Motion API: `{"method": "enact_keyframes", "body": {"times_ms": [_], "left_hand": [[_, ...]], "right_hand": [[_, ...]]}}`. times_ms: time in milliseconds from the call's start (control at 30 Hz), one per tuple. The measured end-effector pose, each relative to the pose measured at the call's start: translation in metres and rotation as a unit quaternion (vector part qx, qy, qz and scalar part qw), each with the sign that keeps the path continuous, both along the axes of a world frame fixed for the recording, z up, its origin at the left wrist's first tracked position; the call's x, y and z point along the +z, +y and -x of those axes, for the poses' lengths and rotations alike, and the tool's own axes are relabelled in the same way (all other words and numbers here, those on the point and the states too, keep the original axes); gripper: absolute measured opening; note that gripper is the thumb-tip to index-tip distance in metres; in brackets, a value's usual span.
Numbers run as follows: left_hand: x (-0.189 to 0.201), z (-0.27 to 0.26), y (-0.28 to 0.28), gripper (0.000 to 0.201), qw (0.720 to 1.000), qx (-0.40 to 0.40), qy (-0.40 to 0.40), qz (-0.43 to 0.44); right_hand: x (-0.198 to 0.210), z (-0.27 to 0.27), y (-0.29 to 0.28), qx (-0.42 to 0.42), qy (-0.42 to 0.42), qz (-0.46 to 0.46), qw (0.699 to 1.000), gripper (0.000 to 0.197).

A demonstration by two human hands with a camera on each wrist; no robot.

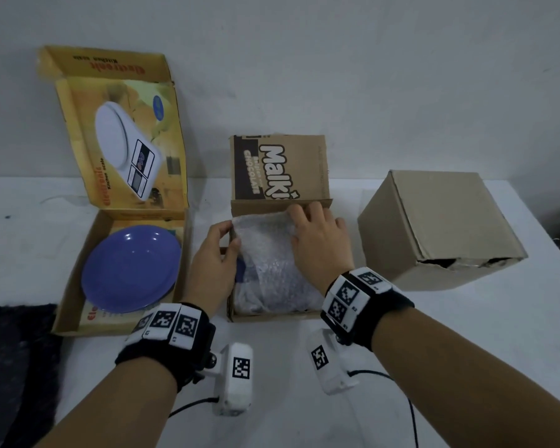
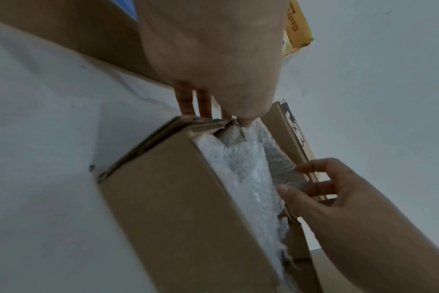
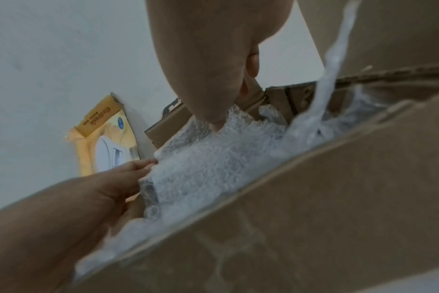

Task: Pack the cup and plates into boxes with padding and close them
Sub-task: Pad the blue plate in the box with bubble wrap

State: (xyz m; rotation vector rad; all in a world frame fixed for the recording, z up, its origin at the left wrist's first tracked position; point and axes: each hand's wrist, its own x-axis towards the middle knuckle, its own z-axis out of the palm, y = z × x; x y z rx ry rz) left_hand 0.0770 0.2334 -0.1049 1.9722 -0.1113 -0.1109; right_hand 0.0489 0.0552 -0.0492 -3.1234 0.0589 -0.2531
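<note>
My right hand lies palm-down on the bubble wrap, fingers fairly straight, tips at the far edge of the wrap against the box's back wall; pressing, not gripping. My left hand is at the left wall of the same box, thumb over the rim onto the wrap, fingers down the outside, so it's pinching that wall and the wrap edge. Both forearms come in from the near side, one wrist band each. Box count: three. Middle one, the Malkist box, is open with its lid flap standing up at the back, wrap filling it; something dark blue shows under the wrap at the left, can't tell what. Left one, the kitchen scale box, is open, lid leaning on the wall, with one blue plate lying flat inside, no wrap on it. Right one, the plain brown box, is closed, standing apart. All three sit on the white tabletop. One dark cloth at the near left edge.
</note>
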Motion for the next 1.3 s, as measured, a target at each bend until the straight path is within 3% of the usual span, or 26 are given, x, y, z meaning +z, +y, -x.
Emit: {"method": "enact_keyframes", "body": {"times_ms": [133, 267, 333, 400, 500, 567, 633, 733, 833, 933, 1033, 1133, 1300], "left_hand": [[-0.006, 0.005, 0.004, 0.032, 1.000, -0.008, 0.000, 0.000], [-0.001, 0.005, 0.005, 0.033, 1.000, -0.016, 0.009, 0.025], [-0.001, 0.005, 0.008, 0.031, 0.998, -0.007, 0.026, 0.052], [-0.006, 0.005, 0.011, 0.038, 0.995, 0.002, 0.049, 0.085], [-0.006, 0.009, 0.011, 0.054, 0.985, 0.021, 0.084, 0.150], [-0.004, 0.010, 0.008, 0.053, 0.974, 0.052, 0.100, 0.197], [-0.001, 0.012, 0.006, 0.053, 0.960, 0.072, 0.130, 0.238], [-0.002, 0.012, 0.006, 0.060, 0.963, 0.058, 0.137, 0.226], [-0.008, 0.010, 0.008, 0.033, 0.974, 0.033, 0.128, 0.182], [-0.015, 0.011, 0.009, 0.045, 0.980, 0.012, 0.112, 0.161], [-0.020, 0.010, 0.007, 0.072, 0.979, 0.009, 0.117, 0.165], [-0.018, 0.010, 0.003, 0.091, 0.979, -0.010, 0.113, 0.169], [-0.016, 0.015, 0.011, 0.074, 0.981, -0.054, 0.122, 0.139]], "right_hand": [[-0.003, -0.012, 0.003, -0.012, -0.023, 0.027, 0.999, 0.054], [0.004, -0.014, 0.001, 0.068, -0.020, 0.039, 0.997, 0.017], [0.016, -0.010, -0.001, 0.098, -0.008, -0.061, 0.993, 0.006], [0.030, -0.009, -0.006, 0.045, 0.016, -0.174, 0.984, 0.009], [0.046, -0.011, -0.014, -0.041, -0.056, -0.294, 0.953, 0.011], [0.048, -0.011, -0.017, -0.093, -0.105, -0.342, 0.929, 0.014], [0.045, -0.008, -0.016, -0.142, -0.068, -0.337, 0.928, 0.015], [0.038, 0.008, -0.011, -0.172, 0.104, -0.258, 0.945, 0.023], [0.035, 0.022, -0.005, -0.141, 0.243, -0.075, 0.957, 0.030], [0.038, 0.023, 0.002, -0.098, 0.189, 0.085, 0.973, 0.034], [0.028, 0.020, 0.014, -0.031, 0.131, -0.014, 0.991, 0.053], [0.000, 0.022, 0.026, -0.062, 0.227, -0.132, 0.963, 0.078], [-0.033, 0.019, 0.032, -0.079, 0.278, -0.158, 0.944, 0.096]]}}
